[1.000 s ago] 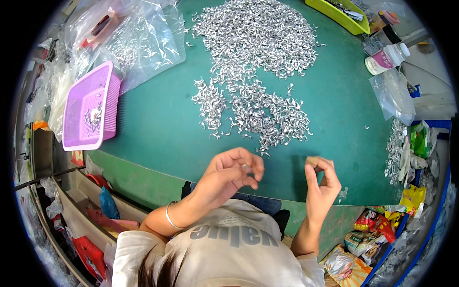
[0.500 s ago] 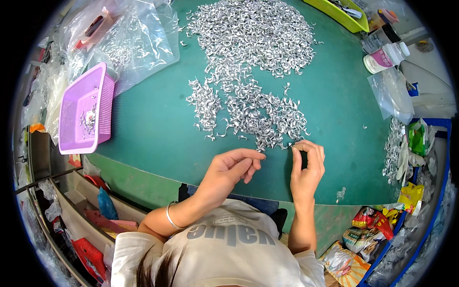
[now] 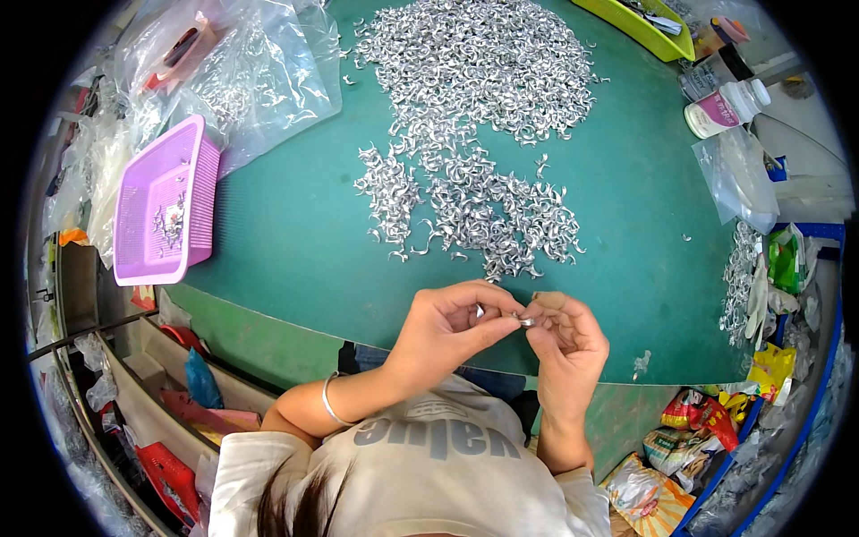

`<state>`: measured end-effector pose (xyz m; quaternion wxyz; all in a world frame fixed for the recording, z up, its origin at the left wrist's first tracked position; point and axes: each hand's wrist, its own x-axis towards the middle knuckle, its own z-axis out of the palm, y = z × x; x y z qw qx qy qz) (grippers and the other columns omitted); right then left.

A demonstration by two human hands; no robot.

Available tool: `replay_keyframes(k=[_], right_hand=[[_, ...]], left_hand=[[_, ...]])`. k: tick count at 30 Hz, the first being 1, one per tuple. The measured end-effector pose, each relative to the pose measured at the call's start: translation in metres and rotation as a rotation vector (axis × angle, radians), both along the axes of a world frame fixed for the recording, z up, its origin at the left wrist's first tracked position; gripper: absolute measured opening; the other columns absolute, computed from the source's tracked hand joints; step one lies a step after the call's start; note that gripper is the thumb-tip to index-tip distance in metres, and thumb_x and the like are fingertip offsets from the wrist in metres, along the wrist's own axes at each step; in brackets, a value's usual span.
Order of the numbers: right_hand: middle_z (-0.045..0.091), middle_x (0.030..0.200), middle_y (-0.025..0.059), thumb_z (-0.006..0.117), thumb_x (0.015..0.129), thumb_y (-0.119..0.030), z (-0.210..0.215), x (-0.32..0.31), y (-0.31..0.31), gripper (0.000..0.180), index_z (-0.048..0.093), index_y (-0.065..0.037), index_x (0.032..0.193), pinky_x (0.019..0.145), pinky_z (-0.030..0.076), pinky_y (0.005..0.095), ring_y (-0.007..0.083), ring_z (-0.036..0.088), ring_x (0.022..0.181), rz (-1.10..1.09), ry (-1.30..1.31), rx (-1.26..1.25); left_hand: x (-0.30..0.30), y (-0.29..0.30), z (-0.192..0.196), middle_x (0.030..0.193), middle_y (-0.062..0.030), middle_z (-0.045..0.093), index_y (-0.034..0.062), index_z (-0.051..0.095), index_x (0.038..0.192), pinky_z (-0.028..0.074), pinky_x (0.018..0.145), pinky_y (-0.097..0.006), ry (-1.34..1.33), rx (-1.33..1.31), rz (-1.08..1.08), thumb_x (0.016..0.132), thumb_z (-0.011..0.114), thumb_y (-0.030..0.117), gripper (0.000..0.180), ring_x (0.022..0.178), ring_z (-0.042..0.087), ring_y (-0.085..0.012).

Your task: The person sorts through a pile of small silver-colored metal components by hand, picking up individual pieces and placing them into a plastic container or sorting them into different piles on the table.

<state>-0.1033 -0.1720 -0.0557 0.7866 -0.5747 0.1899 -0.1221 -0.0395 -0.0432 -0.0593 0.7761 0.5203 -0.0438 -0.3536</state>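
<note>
Close to the table's near edge, my left hand (image 3: 447, 333) and my right hand (image 3: 569, 347) meet fingertip to fingertip. Pinched between them is a small curved silver metal piece (image 3: 527, 322). A second shiny bit (image 3: 480, 311) shows among the curled fingers of my left hand. Just beyond my hands lies a loose spread of the same curved metal pieces (image 3: 501, 219), joined to a large heap (image 3: 479, 67) at the far side of the green table (image 3: 295, 259).
A purple plastic basket (image 3: 199, 161) with a few metal pieces stands at left, beside clear plastic bags (image 3: 268, 80). A yellow-green tray (image 3: 644, 34) and a white bottle with a pink label (image 3: 716, 112) are far right. More metal pieces (image 3: 739, 277) lie along the right edge.
Both hands have drawn back from the spread toward the near edge and come together. A metal piece is now held between their fingertips.
</note>
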Motion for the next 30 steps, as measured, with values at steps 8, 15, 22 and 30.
replay_keyframes(k=[8,15,22,30], right_hand=[[0.055,0.085,0.0094,0.057,0.072,0.014,-0.0004,-0.0042,-0.0017,0.020,0.055,0.007,0.090,0.067,0.040,0.0239,0.0119,0.048,0.074,0.070,-0.132,0.000],[0.054,0.083,0.0090,0.058,0.069,0.015,0.0064,-0.0048,0.0027,0.019,0.056,0.007,0.086,0.067,0.039,0.0249,0.0141,0.047,0.076,0.032,-0.124,-0.098],[0.054,0.084,0.0093,0.060,0.067,0.014,0.0069,-0.0070,0.0027,0.020,0.056,0.006,0.086,0.068,0.040,0.0249,0.0148,0.048,0.077,0.056,-0.152,-0.264],[0.051,0.086,0.0083,0.055,0.074,0.009,0.0019,-0.0079,0.0027,0.015,0.053,0.005,0.088,0.071,0.038,0.0237,0.0133,0.047,0.078,0.061,-0.110,-0.070]], left_hand=[[-0.0019,0.0055,0.0035,0.093,-0.0104,0.056,-0.0050,0.059,0.091,0.039,0.063,-0.022,-0.008,-0.084,-0.005,0.077,0.056,-0.007,0.015,0.076,0.047,-0.0091],[-0.0039,0.0058,0.0060,0.093,-0.0096,0.055,-0.0045,0.059,0.092,0.036,0.060,-0.021,0.005,-0.129,0.004,0.076,0.056,-0.008,0.016,0.071,0.043,-0.0075],[-0.0037,0.0061,0.0052,0.094,-0.0093,0.055,-0.0043,0.059,0.092,0.040,0.065,-0.021,0.064,-0.133,-0.023,0.078,0.055,-0.007,0.015,0.077,0.049,-0.0089],[-0.0041,0.0086,0.0022,0.088,-0.0104,0.058,-0.0044,0.060,0.088,0.044,0.067,-0.023,0.115,-0.162,-0.046,0.076,0.060,-0.002,0.012,0.075,0.053,-0.0112]])
